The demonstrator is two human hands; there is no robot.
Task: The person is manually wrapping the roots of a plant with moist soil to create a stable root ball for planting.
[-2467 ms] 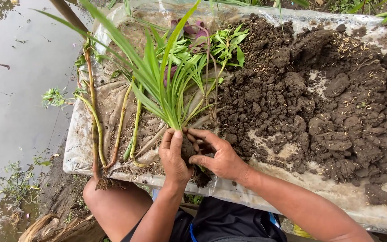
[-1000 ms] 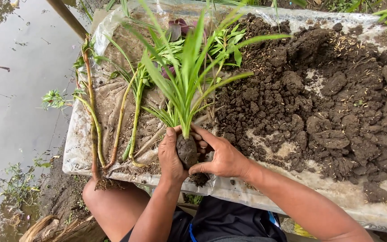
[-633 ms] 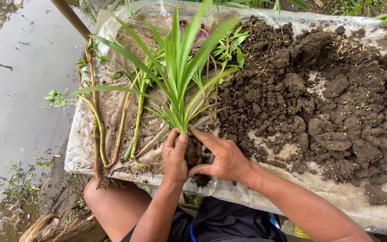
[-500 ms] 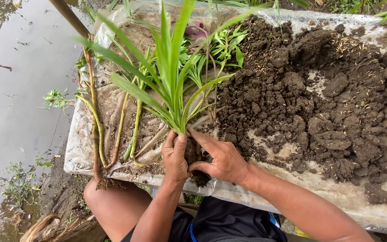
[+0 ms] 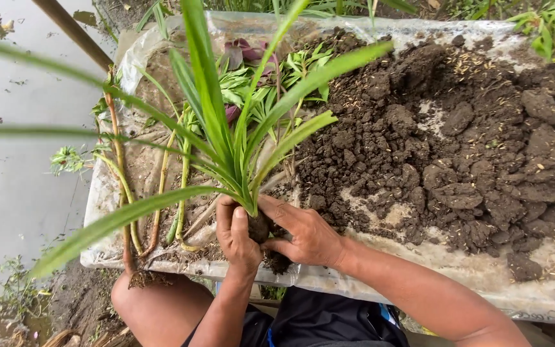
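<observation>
A plant [image 5: 239, 138] w/ long green strap leaves is held upright between both hands, its dark root ball [image 5: 259, 226] of soil pressed at the base. The left hand [image 5: 237, 236] is closed round the left side of the root ball, thumb up along the stem base; the right hand [image 5: 303, 232] is cupped against the right side, fingers curled onto the soil, so the ball is gripped by both. The hands are set at the near edge of the surface [image 5: 419, 266], which is covered w/ a muddy plastic sheet [image 5: 130, 180]. Just left of the left hand, several long bare stems [image 5: 123, 186] w/ roots are laid lengthwise on the sheet. Beyond the hands, behind the held leaves, small green cuttings [image 5: 290, 74] and a purple-leaved plant [image 5: 239, 51] are seen lying flat. To the right of the right hand and further off, a big heap of dark clumpy soil [image 5: 470, 128] is spread over most of the sheet. Far left of the hands, grey water [image 5: 14, 173] is seen below the surface edge; a bare knee [image 5: 155, 305] is visible under the left arm.
</observation>
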